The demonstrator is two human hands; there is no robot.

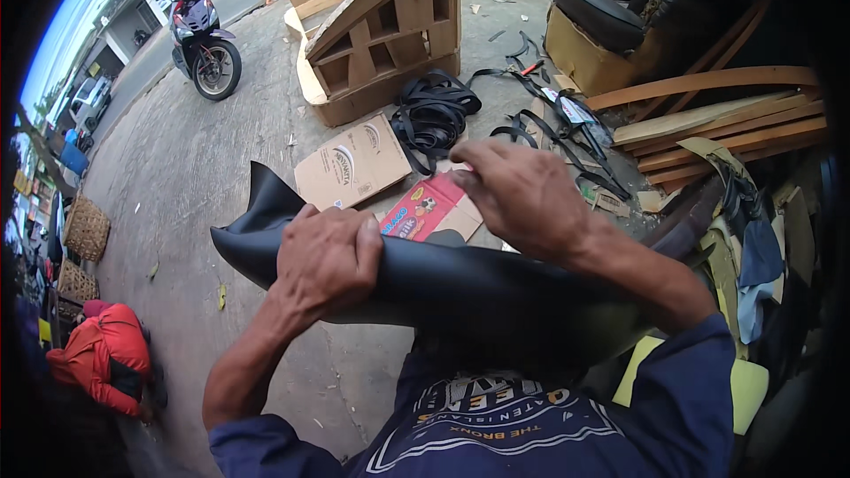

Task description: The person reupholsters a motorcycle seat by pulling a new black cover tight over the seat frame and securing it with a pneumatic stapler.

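A smooth black piece of synthetic leather (478,276) stretches across my lap, its loose end folded up into points at the left. My left hand (328,252) is closed on its upper edge near that end, thumb lying along the top. Above the sheet's right half, my right hand (536,199) has its fingertips pinched together; whatever they hold, if anything, is too small to make out. Beyond the sheet, a red printed cardboard piece (431,210) and a brown cardboard sheet (352,162) lie on the concrete.
A bare wooden chair frame (390,35) stands ahead, with a heap of black straps (436,111) beside it. Wooden strips (726,133) and black-cushioned furniture (620,13) crowd the right. A motorbike (202,40) is parked far left; a person in red (111,354) is low at left.
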